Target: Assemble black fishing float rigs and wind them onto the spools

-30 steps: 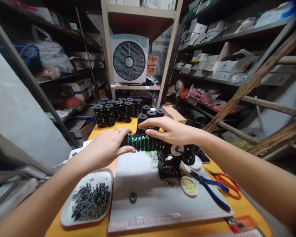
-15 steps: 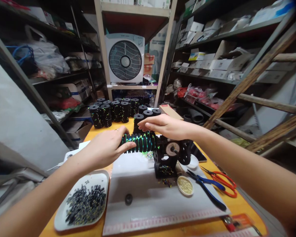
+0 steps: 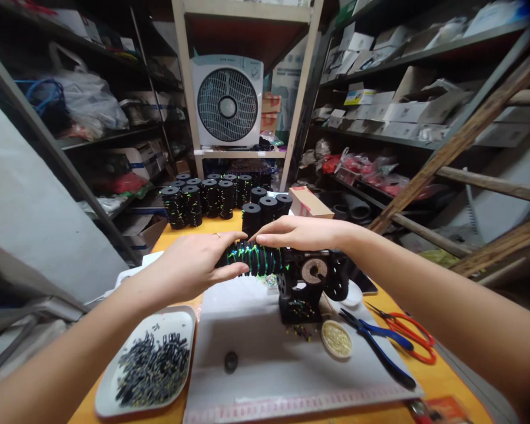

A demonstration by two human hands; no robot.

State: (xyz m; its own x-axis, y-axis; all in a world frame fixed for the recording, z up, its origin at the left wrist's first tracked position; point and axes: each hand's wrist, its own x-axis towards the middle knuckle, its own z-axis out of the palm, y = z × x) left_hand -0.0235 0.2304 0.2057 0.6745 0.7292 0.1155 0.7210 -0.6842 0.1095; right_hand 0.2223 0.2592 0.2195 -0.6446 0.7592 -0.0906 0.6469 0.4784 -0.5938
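Observation:
A black ribbed spool [image 3: 259, 259] with green and blue glossy line around it lies level on a small black geared stand [image 3: 301, 309]. My left hand [image 3: 192, 264] grips its left end, thumb in front and fingers over the top; the fingertips behind are partly hidden. Stretched flat above the spool's right part is my right hand [image 3: 307, 232], palm down, fingers together and straight. Whether its fingertips touch the line I cannot tell. A round dial [image 3: 314, 271] faces me on the stand, below my right wrist.
At left lies a white tray [image 3: 100, 386] of small dark pieces. A dish of pale bits [image 3: 336, 340], blue-handled pliers [image 3: 380, 347] and orange-handled scissors [image 3: 410, 335] lie at right. Several black spools [image 3: 194, 203] stand behind, before a box fan [image 3: 228, 103]. A wooden ladder [image 3: 459, 135] leans at right.
My left hand has moved slightly right along the spool, and its fingers are nearer my right hand's fingertips. The whole view has shifted a little.

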